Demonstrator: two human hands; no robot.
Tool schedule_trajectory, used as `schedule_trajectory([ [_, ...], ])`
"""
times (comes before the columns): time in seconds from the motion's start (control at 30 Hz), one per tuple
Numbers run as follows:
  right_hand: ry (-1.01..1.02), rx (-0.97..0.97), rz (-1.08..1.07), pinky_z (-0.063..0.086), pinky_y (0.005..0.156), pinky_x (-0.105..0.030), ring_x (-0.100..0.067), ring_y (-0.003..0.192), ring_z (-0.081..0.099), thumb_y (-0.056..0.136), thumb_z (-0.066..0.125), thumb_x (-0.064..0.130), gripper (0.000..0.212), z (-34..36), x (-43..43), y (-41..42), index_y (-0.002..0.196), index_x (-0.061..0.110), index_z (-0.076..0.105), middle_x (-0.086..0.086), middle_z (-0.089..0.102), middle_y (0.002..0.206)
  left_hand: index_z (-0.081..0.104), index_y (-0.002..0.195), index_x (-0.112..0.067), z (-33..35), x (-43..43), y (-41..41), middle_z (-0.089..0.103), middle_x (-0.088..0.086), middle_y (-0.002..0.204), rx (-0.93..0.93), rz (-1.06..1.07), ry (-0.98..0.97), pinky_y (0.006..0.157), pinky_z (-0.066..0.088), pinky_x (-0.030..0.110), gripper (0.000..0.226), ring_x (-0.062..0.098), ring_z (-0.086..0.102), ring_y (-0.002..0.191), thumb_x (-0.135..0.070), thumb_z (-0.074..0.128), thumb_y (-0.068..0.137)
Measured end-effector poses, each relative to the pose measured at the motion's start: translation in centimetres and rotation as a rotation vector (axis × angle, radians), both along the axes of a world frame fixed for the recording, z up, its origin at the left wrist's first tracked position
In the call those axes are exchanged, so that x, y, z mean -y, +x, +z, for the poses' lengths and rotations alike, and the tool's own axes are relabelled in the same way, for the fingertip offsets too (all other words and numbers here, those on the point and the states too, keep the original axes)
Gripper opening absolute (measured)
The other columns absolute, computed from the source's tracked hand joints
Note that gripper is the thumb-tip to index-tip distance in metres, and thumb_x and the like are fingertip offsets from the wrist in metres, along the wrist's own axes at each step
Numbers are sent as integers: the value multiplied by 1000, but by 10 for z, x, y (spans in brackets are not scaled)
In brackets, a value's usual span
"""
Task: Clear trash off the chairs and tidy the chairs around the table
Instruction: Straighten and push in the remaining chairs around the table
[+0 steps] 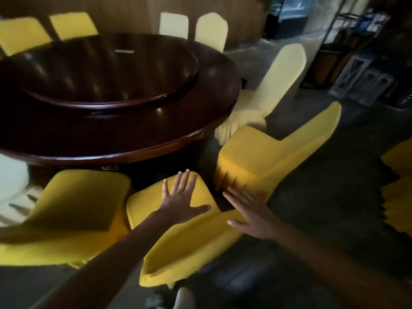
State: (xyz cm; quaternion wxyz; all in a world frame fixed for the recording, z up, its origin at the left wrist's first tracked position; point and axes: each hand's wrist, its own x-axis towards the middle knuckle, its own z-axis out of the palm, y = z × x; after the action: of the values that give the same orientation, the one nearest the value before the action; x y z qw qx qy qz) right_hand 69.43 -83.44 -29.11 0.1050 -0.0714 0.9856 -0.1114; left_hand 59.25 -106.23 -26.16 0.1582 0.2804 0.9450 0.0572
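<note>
Both hands reach out with straight, spread fingers, gripping nothing: left hand over the seat of the yellow chair, right hand just beside it. That chair stands at the near edge of the round table.

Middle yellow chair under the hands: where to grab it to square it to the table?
Take the backrest top edge of the middle yellow chair from the near side, hands at its two corners. Its back faces the person and its seat points at the table; the smooth cover shows no other hold. The left hand and right hand are open.
</note>
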Motion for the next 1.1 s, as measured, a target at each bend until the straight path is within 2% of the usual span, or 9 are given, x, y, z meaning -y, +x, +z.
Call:
schedule_trajectory([
  [0.07, 8, 53, 51, 9, 117, -48, -14, 146, 8, 81, 30, 77, 84, -6, -16, 1, 151, 33, 14, 9, 11, 160, -10, 151, -24, -5, -4, 11, -14, 0, 160, 80, 27, -65, 113, -12, 60, 115, 20, -16, 147, -90, 30, 66],
  [0.13, -42, 102, 39, 25, 113, -43, -14, 138, 31, 71, 16, 88, 94, -12, -23, 1, 142, 30, 40, 8, 38, 148, -6, 152, -23, -13, 1, 29, -4, -1, 161, 196, 11, -180, 111, -14, 61, 131, 19, -8, 148, -97, 27, 49],
  [0.23, -98, 106, 66, 41, 96, -32, -11, 116, 51, 67, 25, 91, 91, -18, -30, -1, 121, 28, 60, 11, 58, 121, 6, 152, -24, -27, 20, 63, 11, -1, 161, 385, -11, -322, 117, -3, 57, 111, 21, 9, 148, -80, 53, 69],
  [0.33, -30, 100, 220, 44, 90, -29, -9, 113, 51, 68, 54, 80, 75, -22, -38, -7, 124, 31, 56, 13, 57, 122, 31, 146, -25, -42, 37, 88, 42, 0, 145, 420, 121, -333, 108, 38, 40, 88, 22, 43, 132, -64, 62, 74],
  [0.4, 12, 78, 259, 47, 89, -31, -11, 113, 53, 70, 64, 68, 65, -28, -39, -12, 124, 33, 56, 12, 58, 122, 41, 139, -34, -45, 39, 96, 52, -4, 136, 336, 227, -265, 97, 47, 34, 71, 18, 52, 123, -59, 62, 75],
  [0.53, 89, 123, 238, 51, 84, -32, -14, 104, 62, 74, 66, 59, 49, -24, -33, -29, 117, 35, 62, 11, 66, 112, 49, 131, -42, -43, 30, 104, 60, -10, 126, 183, 286, -173, 90, 51, 34, 49, 17, 59, 113, -51, 58, 83],
  [0.67, 128, 169, 208, 52, 78, -32, -17, 98, 65, 75, 66, 59, 44, -22, -36, -46, 110, 34, 65, 8, 68, 103, 50, 130, -41, -44, 23, 92, 62, -10, 121, 134, 309, -136, 85, 52, 34, 44, 17, 61, 107, -47, 56, 87],
  [1.0, 313, 193, 206, 50, 83, -35, -24, 111, 59, 78, 60, 66, 66, -12, 1, -99, 132, 27, 54, 0, 64, 121, 50, 130, -42, -46, 48, 30, 64, -8, 118, 109, 319, -195, 85, 53, 35, 44, 18, 62, 107, -48, 56, 87],
  [1.1, 336, 185, 210, 51, 83, -34, -22, 110, 60, 80, 59, 65, 65, -10, 9, -100, 130, 25, 56, 0, 65, 120, 51, 130, -40, -46, 56, 23, 65, -6, 116, 100, 277, -208, 85, 52, 35, 42, 20, 63, 106, -45, 55, 88],
])
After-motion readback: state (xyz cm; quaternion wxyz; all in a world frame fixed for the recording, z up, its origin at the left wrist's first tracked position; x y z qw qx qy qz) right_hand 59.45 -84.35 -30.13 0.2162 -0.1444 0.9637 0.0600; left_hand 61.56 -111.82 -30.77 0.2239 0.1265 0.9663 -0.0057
